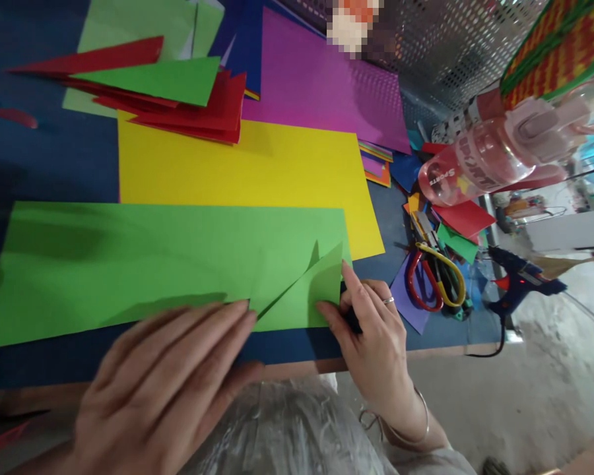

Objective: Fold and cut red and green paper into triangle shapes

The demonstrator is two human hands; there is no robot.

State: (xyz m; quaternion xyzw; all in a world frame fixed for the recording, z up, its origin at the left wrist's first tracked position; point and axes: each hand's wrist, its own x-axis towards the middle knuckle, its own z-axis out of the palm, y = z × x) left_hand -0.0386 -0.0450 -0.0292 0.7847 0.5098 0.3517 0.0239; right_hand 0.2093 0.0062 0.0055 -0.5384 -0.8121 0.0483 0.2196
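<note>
A long sheet of green paper point(153, 257) lies along the front of the dark blue table, its near right corner folded up into a triangular flap. My left hand point(163, 376) rests on the near edge with fingers stretched flat, the fingertips beside the low end of the fold. At the right end, my right hand point(376, 330) pinches the edge of the flap between thumb and index finger. Beneath and behind the green sheet is a yellow sheet point(247, 171). Red folded paper cones point(202, 122) and a green folded paper cone point(173, 79) lie on the yellow sheet's far left.
A purple sheet point(321, 86) lies at the back. To the right are scissors point(428, 277) with red and yellow handles, coloured paper scraps point(465, 221) and a pink sports bottle point(475, 165). A blue glue gun point(519, 280) sits at the table's right edge, its cord hanging down.
</note>
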